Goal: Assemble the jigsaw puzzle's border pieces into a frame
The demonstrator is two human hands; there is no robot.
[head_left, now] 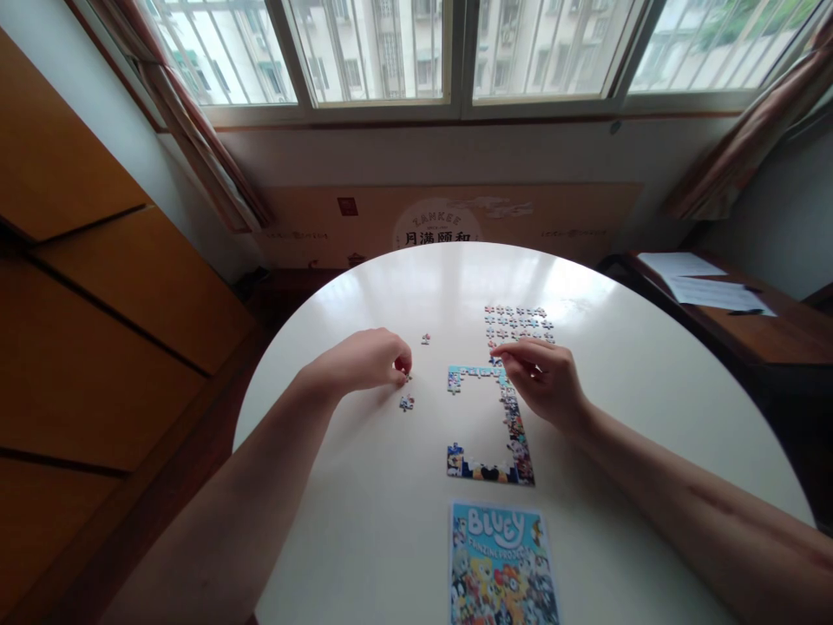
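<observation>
My left hand (374,358) is low over the white table, its thumb and fingertips pinched on a small puzzle piece (408,378) that is mostly hidden. Just below it lies another loose piece (407,402), and a further one (425,339) is up to the right. The partly built jigsaw border (519,443) has top, right and bottom edges joined, with a gap along the left side. Above its top right corner, my right hand (547,378) has its fingers closed at a puzzle piece (493,346) by the lower left of the laid-out pieces.
Rows of loose puzzle pieces (517,321) lie beyond the border. A colourful Bluey picture sheet (501,564) lies at the near side of the round white table (351,538). On the right, a brown desk (781,334) holds papers (709,291) and pens. Windows are behind.
</observation>
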